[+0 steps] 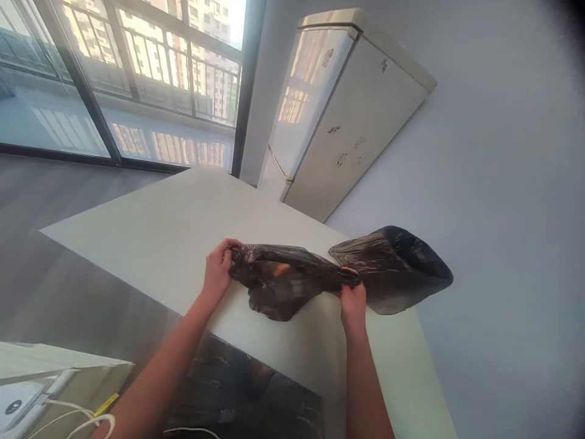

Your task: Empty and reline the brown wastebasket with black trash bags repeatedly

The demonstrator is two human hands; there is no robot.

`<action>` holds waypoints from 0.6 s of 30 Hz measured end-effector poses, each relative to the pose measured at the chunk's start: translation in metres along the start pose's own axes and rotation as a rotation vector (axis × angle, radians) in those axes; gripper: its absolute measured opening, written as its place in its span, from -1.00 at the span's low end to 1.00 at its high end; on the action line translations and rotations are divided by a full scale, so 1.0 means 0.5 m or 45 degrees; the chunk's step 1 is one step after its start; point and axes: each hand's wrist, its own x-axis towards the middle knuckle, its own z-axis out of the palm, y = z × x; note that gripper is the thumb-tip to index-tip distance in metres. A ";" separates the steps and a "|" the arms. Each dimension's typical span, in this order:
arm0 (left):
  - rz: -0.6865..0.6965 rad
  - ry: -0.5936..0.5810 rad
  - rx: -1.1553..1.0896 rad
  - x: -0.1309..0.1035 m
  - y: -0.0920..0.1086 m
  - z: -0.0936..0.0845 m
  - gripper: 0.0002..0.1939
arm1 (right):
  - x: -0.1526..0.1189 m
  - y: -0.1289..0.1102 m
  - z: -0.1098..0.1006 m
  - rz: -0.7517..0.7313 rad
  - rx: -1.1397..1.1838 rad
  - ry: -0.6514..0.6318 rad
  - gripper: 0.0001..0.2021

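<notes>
Well left of bag [292,289], table corner [59,232]

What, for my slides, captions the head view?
Left hand and right hand hold crumpled black plastic bag over flat white tabletop.

Glossy, crinkled plastic bag [292,283], smooth tabletop [173,213]; shiny refrigerator door [308,91]

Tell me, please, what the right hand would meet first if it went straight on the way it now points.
Past the held bag, the right hand would probably meet the open dark bag just beyond, though depth is unclear.
</notes>
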 end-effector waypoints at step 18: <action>0.033 -0.254 -0.081 -0.055 -0.086 0.020 -0.73 | 0.000 -0.119 0.111 -0.305 -0.782 -0.611 -0.87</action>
